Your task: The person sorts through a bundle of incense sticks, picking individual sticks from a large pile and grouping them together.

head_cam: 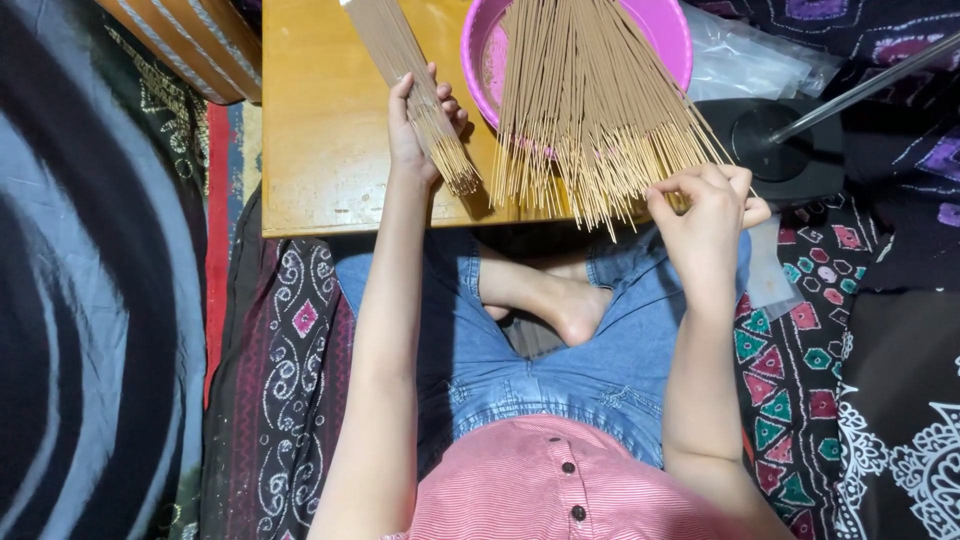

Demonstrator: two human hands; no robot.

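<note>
My left hand [415, 125] grips a tight bundle of thin brown incense sticks [405, 60], held slanted over a low wooden table [320, 150]. My right hand [705, 205] pinches the bare ends of a few sticks at the right edge of a large fanned heap of incense sticks [590, 100]. That heap leans out of a pink plastic basin [665, 35] and spreads down over the table's near edge.
I sit cross-legged in blue denim with a bare foot [560, 300] under the table edge. A black round stand base with a metal rod [790, 140] sits right of the table. Clear plastic bags [750, 55] lie behind it. Patterned cloth covers the floor.
</note>
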